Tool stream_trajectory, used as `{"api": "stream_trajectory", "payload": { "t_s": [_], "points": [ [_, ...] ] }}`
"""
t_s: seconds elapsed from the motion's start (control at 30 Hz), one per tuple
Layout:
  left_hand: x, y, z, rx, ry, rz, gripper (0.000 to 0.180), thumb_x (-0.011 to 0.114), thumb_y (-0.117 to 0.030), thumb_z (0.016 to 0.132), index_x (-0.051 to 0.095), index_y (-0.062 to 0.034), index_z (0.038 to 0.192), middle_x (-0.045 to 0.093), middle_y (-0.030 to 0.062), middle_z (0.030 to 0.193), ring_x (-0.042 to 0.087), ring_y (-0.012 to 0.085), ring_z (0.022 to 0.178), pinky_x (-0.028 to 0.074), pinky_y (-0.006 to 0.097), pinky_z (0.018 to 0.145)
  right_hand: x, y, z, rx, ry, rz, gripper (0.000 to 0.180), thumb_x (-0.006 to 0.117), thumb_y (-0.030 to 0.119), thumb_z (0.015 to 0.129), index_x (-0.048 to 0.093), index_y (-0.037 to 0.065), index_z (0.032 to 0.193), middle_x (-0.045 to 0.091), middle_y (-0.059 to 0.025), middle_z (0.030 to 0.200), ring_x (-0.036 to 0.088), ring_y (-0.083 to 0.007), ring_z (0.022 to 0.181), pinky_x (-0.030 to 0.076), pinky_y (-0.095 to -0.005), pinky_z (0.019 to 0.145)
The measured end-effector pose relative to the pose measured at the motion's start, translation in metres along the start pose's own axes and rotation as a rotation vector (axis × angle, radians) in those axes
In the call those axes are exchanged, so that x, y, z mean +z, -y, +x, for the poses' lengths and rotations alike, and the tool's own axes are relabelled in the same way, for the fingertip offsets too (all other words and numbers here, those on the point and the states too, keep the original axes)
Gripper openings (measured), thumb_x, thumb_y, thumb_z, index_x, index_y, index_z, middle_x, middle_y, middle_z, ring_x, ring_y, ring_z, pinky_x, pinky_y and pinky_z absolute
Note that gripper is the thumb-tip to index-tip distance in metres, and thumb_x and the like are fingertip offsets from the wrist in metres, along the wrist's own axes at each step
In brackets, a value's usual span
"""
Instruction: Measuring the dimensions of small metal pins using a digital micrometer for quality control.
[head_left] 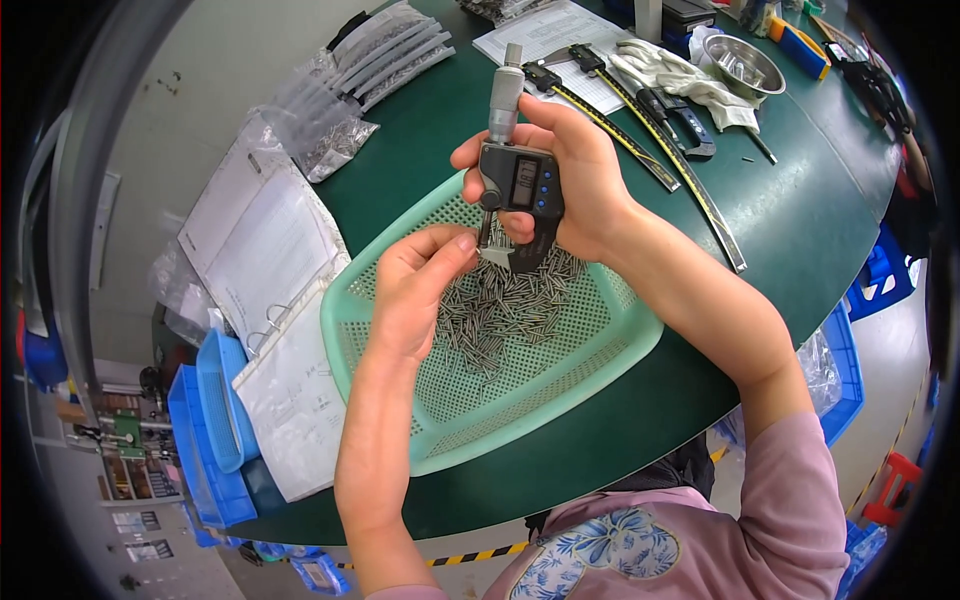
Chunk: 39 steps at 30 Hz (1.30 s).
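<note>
A digital micrometer [522, 185] with a grey thimble and dark frame is gripped in my right hand [590, 175], its display facing up. My left hand [410, 285] is closed in a pinch, thumb and forefinger pressed together right beside the micrometer's measuring jaws. Whatever lies between those fingertips is too small and covered to make out. Under both hands sits a light green perforated plastic basket [540, 440]. Many small metal pins [500, 315] lie heaped in its middle, and the micrometer's lower end hangs over them.
Left of the basket lies an open ring binder [260, 250] with papers. Blue trays [205, 450] stand near it. Bagged parts [390, 55] are at the back. Two calipers [650, 130], white gloves [680, 80] and a metal bowl [745, 65] occupy the far right of the green table [800, 220].
</note>
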<state>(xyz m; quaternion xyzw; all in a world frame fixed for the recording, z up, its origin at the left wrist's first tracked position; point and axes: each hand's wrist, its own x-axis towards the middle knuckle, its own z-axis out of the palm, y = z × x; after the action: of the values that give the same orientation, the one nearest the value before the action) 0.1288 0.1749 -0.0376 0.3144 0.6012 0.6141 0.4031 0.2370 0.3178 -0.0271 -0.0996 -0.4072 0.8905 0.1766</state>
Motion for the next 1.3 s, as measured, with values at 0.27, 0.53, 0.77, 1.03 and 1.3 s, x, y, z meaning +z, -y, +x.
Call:
{"api": "stream_trajectory", "payload": {
  "t_s": [0.27, 0.53, 0.77, 1.03, 1.3],
  "points": [
    [0.005, -0.001, -0.002, -0.019, -0.065, 0.04, 0.016, 0.06, -0.011, 0.081, 0.062, 0.0043, 0.084, 0.058, 0.0035, 0.079, 0.051, 0.0087, 0.074, 0.041, 0.023, 0.069, -0.001, -0.003, 0.001, -0.031, 0.026, -0.056, 0.058, 0.028, 0.049, 0.087, 0.056, -0.001, 0.092, 0.058, -0.0091, 0.071, 0.047, -0.0112, 0.047, 0.038, -0.0215, 0.041],
    [0.001, 0.002, 0.0, 0.203, -0.04, 0.295, 0.012, 0.06, -0.008, 0.081, 0.061, 0.0043, 0.08, 0.054, 0.0033, 0.082, 0.049, 0.0085, 0.073, 0.039, 0.023, 0.066, 0.0, -0.002, 0.0, -0.023, 0.006, -0.04, 0.057, 0.03, 0.05, 0.087, 0.056, -0.001, 0.093, 0.058, -0.0087, 0.071, 0.047, -0.0105, 0.046, 0.038, -0.0211, 0.04],
    [0.001, 0.0, -0.001, 0.194, -0.006, 0.285, 0.012, 0.061, -0.007, 0.08, 0.062, 0.0046, 0.082, 0.054, 0.0034, 0.084, 0.05, 0.0089, 0.074, 0.039, 0.023, 0.067, 0.002, -0.002, 0.0, -0.051, 0.009, -0.144, 0.052, 0.042, 0.051, 0.085, 0.056, 0.001, 0.086, 0.057, -0.007, 0.067, 0.045, -0.0093, 0.042, 0.036, -0.0202, 0.038],
    [-0.001, -0.001, -0.001, 0.089, -0.02, 0.187, 0.012, 0.063, -0.009, 0.079, 0.062, 0.002, 0.083, 0.057, 0.0014, 0.078, 0.05, 0.0069, 0.07, 0.039, 0.021, 0.065, 0.002, -0.002, 0.0, -0.045, 0.001, -0.111, 0.052, 0.043, 0.052, 0.085, 0.055, 0.001, 0.085, 0.057, -0.0067, 0.065, 0.044, -0.0094, 0.041, 0.035, -0.0205, 0.037],
    [-0.001, 0.0, 0.001, 0.058, -0.005, 0.17, 0.012, 0.061, -0.011, 0.081, 0.06, 0.0009, 0.082, 0.056, -0.0004, 0.075, 0.048, 0.0053, 0.069, 0.037, 0.02, 0.063, 0.001, 0.002, -0.003, -0.013, 0.032, 0.003, 0.057, 0.042, 0.055, 0.082, 0.057, 0.0, 0.086, 0.057, -0.0073, 0.065, 0.044, -0.0101, 0.04, 0.036, -0.0206, 0.037]
  ]
}}
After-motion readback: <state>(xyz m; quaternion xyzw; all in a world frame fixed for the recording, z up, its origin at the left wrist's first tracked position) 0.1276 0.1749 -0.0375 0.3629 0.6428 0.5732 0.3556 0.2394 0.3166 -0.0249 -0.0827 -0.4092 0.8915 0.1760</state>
